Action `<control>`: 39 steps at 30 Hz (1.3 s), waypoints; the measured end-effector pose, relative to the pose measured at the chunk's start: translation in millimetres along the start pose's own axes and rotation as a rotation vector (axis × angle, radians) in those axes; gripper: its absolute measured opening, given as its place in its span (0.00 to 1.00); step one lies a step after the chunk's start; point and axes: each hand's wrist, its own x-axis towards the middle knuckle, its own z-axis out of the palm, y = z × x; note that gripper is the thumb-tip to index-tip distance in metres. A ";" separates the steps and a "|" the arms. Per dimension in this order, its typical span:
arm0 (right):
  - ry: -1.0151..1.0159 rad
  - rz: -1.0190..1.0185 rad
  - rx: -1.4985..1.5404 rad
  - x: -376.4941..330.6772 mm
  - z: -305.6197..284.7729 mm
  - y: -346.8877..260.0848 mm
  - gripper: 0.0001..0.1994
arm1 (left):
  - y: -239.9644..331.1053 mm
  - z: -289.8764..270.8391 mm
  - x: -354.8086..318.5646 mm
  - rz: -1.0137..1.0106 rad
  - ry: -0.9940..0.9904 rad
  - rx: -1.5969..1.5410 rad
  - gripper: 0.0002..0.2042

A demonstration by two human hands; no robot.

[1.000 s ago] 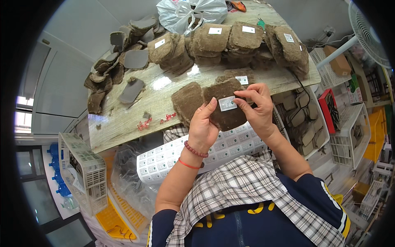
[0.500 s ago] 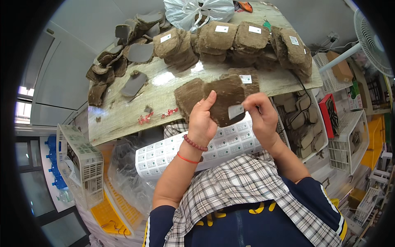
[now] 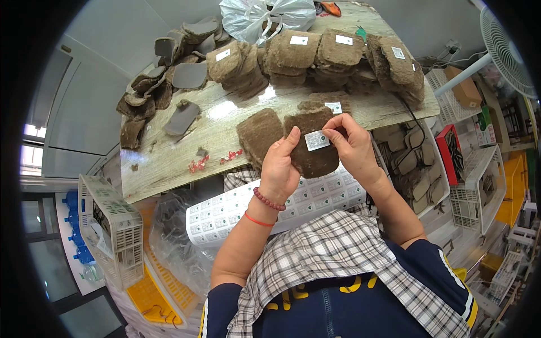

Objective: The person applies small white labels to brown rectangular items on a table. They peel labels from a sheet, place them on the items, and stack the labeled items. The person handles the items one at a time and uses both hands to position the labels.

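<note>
My left hand grips the left side of a brown fuzzy pad, its thumb on top. Between the thumb and fingers of my right hand is the right end of a white printed label. The label lies flat over the pad's upper middle; whether all of it touches cannot be made out. Left of the held pad, a second brown pad is on the table, and behind it another pad bears a white label. A large sheet of labels stretches across my lap below my hands.
Labelled pad stacks line the table's back. Grey-backed pads heap at the left. A plastic bag sits at the far edge. Crates stand on the left, a bin of pads on the right, beneath a black cable.
The label, tilted at the pad's lower right edge before, now lies over its upper middle. My right hand has moved left and up with it, and the pad has turned flatter toward view.
</note>
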 end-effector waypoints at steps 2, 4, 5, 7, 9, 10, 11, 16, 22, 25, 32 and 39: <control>-0.002 0.004 -0.019 0.0 0.2 -1.3 0.03 | -0.5 0.3 0.3 -0.001 0.004 -0.007 0.16; 0.000 0.000 -0.036 -0.3 0.4 -1.8 0.03 | -0.3 2.9 -0.5 0.002 0.005 -0.014 0.16; 0.002 -0.008 -0.044 -0.2 0.6 -1.2 0.03 | -0.9 2.3 -0.2 0.003 0.004 -0.015 0.16; 0.012 -0.012 -0.053 -0.2 1.2 0.7 0.03 | -2.6 0.3 1.6 0.003 -0.001 -0.018 0.15; 0.025 -0.005 -0.052 -0.1 2.2 2.6 0.04 | -3.9 1.6 1.3 0.012 0.024 -0.012 0.15; 0.026 -0.002 -0.056 0.1 2.3 2.8 0.04 | -4.6 2.5 1.0 0.017 0.037 -0.009 0.14; 0.028 0.000 -0.059 0.1 2.3 3.0 0.04 | -4.4 4.7 0.2 0.010 0.050 0.004 0.13; 0.040 -0.033 -0.091 0.0 1.7 1.6 0.04 | -5.7 6.8 1.3 0.009 0.110 0.048 0.09; 0.061 -0.068 -0.118 0.2 2.3 3.6 0.05 | -10.7 8.3 3.8 0.055 0.094 0.029 0.10; 0.087 -0.089 -0.134 -1.3 3.8 2.5 0.09 | -14.3 9.7 3.4 0.093 0.099 0.033 0.10; 0.275 -0.128 -0.206 -5.4 4.7 1.6 0.17 | -16.4 8.5 -0.3 0.136 0.072 0.040 0.10; 0.067 0.256 0.472 -9.7 10.4 21.3 0.10 | -15.8 16.7 -2.0 0.192 0.075 0.093 0.11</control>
